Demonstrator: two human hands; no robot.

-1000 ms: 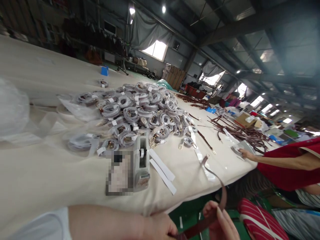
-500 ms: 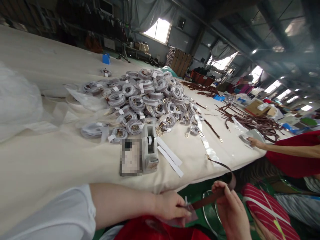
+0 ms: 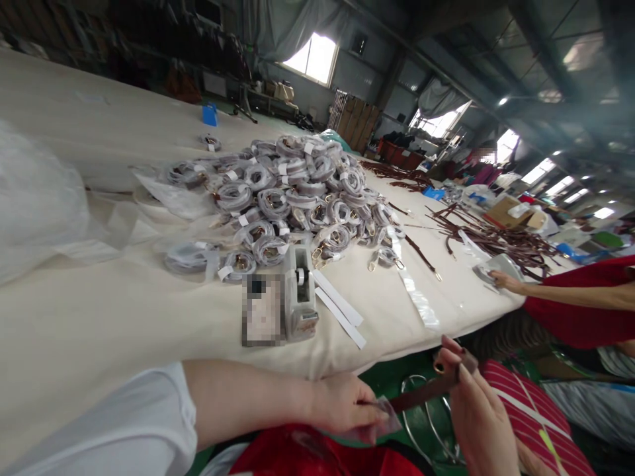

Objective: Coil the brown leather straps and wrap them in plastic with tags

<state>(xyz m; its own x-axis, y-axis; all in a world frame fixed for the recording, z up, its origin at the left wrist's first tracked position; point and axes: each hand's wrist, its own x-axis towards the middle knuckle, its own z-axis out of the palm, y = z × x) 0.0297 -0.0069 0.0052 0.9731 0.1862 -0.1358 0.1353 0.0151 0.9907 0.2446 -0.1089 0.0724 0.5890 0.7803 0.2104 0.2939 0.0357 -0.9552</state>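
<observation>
Left hand (image 3: pixel 344 408) pinched clear sleeve (image 3: pixel 384 423) at strap (image 3: pixel 421 393) end, below table (image 3: pixel 99 330) edge. Right hand (image 3: pixel 476 413) gripped strap's other end, fingers closed round it. Tape dispenser (image 3: pixel 301 294) on table, wrapped coils (image 3: pixel 292 192) piled behind. Co-worker's hand (image 3: pixel 499 281) far right.

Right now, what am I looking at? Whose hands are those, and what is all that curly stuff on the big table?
The camera sits on a person's head, looking down, so the two bare hands at the bottom are that person's own. The left hand pinches one end of a brown strap along with a bit of clear plastic, and the right hand grips the other end. On the cream table lies a pile of coiled straps in clear wrappers, a grey tape dispenser and white paper strips. Farther right are loose brown straps. The arm in red is another worker.
</observation>
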